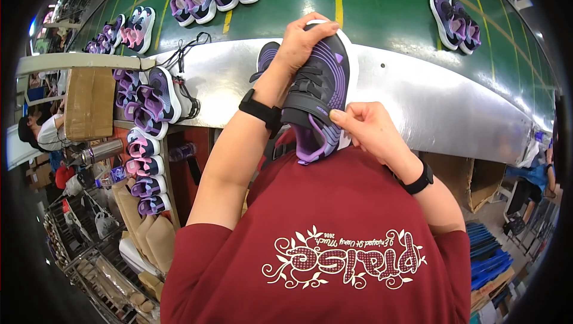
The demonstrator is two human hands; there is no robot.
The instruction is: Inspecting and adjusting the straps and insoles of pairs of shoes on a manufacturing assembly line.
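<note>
A black and purple sneaker (pixel 334 79) with a white sole is held in front of my chest, toe pointing away and its opening toward me. My left hand (pixel 300 45) is closed around the toe end. My right hand (pixel 373 130) pinches the end of the dark strap (pixel 305 107) that crosses the top of the shoe, with the thumb on the strap and the fingers curled. Partly hidden behind my left wrist, a second similar sneaker (pixel 268 55) rests on the metal ledge.
A bare metal ledge (pixel 430 103) runs along the green belt (pixel 382 2). Pairs of sneakers (pixel 456 22) stand on the belt. To the left, more sneakers (pixel 146 145) are lined up beside a cardboard box (pixel 89 103). Other people are at both sides.
</note>
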